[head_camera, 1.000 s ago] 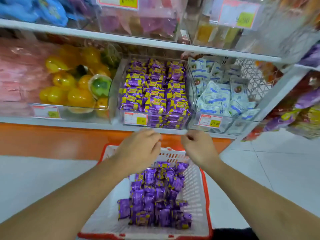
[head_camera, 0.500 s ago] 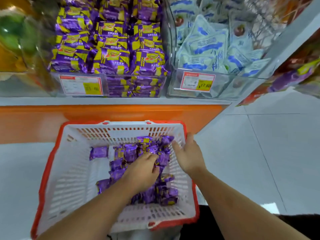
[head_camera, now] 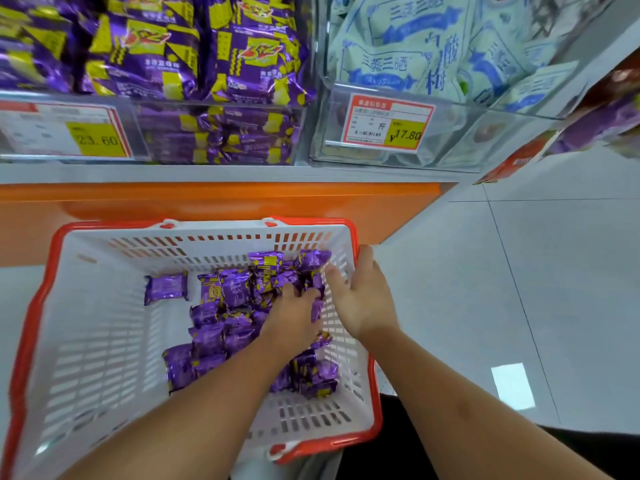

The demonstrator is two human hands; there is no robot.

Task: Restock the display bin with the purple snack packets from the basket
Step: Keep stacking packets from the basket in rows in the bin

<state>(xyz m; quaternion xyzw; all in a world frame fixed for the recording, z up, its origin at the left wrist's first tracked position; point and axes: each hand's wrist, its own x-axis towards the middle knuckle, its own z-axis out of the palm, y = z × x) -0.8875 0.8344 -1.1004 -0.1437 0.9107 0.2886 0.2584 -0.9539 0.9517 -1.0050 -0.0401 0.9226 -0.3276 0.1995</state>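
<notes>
Head cam looks down into a white basket (head_camera: 90,341) w/ red rim, lower centre-left of frame, sitting on the pale floor just in front of an orange shelf base (head_camera: 221,202). Purple snack packets (head_camera: 221,317) are heaped in the basket's right half; one packet (head_camera: 166,289) lies alone just left of the heap.

Left hand (head_camera: 294,320) is down in the heap, centre of frame, fingers curled into the packets; fingertips are buried, so can't tell for sure what it holds, but it looks like it's gripping a few. Right hand (head_camera: 360,303) is at the basket's right wall, centre-right of frame: thumb over the red rim, fingers fairly straight and spread, inside the wall, touching the packets at the top right of the heap, not closed round anything.

Upper left: clear display bin (head_camera: 145,133) on the shelf, packed w/ the same purple-and-yellow packets, price tag (head_camera: 65,133) reading 23.60 on its front. Upper right: neighbouring clear bin (head_camera: 485,140) w/ white-and-blue packets (head_camera: 408,53), tag (head_camera: 388,124) reading 17.80. Far right edge: more packaged goods, blurred. White floor tiles (head_camera: 519,271) fill the right side.
</notes>
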